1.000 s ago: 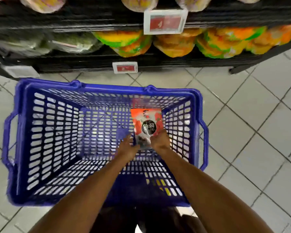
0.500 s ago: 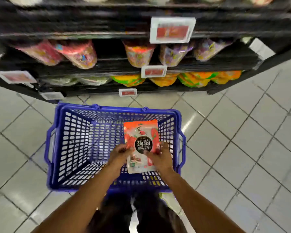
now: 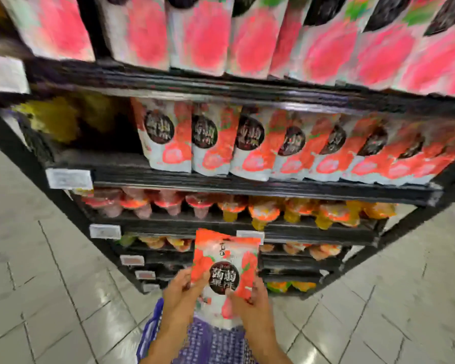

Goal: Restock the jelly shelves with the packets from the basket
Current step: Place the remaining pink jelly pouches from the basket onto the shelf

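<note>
Just above the blue basket point(image 3: 149, 329), gripped one red jelly packet point(image 3: 225, 266) upright by its lower edges, left hand point(image 3: 180, 295) and right hand point(image 3: 250, 306) both curled on it. Looked mid-carry. Next up, probably: needed raising to the matching row point(image 3: 247, 145) on the shelf point(image 3: 221, 181) beyond.

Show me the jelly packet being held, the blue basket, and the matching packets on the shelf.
jelly packet point(image 3: 224, 281): head view, on its black round label.
blue basket point(image 3: 147, 334): head view, on its left rim.
matching packets point(image 3: 166, 137): head view, on the front of the leftmost one in the row.
</note>
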`<action>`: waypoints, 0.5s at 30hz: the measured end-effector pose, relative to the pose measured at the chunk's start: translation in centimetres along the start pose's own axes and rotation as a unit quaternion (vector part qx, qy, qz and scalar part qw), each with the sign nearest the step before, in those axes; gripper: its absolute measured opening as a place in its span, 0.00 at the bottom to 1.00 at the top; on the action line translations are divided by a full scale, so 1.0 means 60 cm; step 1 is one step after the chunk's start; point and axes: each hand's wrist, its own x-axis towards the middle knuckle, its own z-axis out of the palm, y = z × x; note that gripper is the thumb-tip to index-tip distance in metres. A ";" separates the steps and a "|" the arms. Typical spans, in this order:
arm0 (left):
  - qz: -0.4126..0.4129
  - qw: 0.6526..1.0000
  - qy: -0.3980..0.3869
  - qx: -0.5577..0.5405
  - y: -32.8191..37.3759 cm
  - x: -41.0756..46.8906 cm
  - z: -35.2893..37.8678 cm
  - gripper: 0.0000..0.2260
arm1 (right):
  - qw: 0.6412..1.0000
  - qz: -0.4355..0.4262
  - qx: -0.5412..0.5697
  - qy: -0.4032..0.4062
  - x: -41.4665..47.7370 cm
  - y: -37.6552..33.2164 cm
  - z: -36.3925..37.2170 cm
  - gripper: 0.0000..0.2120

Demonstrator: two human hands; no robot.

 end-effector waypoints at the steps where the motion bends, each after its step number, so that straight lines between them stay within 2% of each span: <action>1: 0.023 1.000 0.013 -0.015 0.040 -0.006 -0.008 0.03 | 1.000 -0.012 0.003 -0.007 -0.007 -0.034 0.012 0.21; 3: 0.052 0.997 0.035 -0.035 0.107 -0.012 -0.025 0.05 | 0.999 -0.039 0.006 -0.017 -0.015 -0.095 0.038 0.23; 6: 0.086 0.994 0.040 -0.062 0.188 -0.009 -0.059 0.04 | 0.994 -0.109 0.003 -0.028 -0.025 -0.177 0.075 0.20; 9: 0.117 0.991 0.016 -0.067 0.254 -0.002 -0.098 0.03 | 0.987 -0.153 -0.001 -0.056 -0.032 -0.241 0.112 0.19; 11: 0.133 0.989 0.005 -0.072 0.290 0.008 -0.131 0.05 | 0.983 -0.164 0.007 -0.079 -0.034 -0.271 0.137 0.20; 15: 0.148 0.986 -0.010 -0.080 0.343 0.047 -0.195 0.07 | 0.972 -0.205 -0.022 -0.108 -0.041 -0.306 0.210 0.28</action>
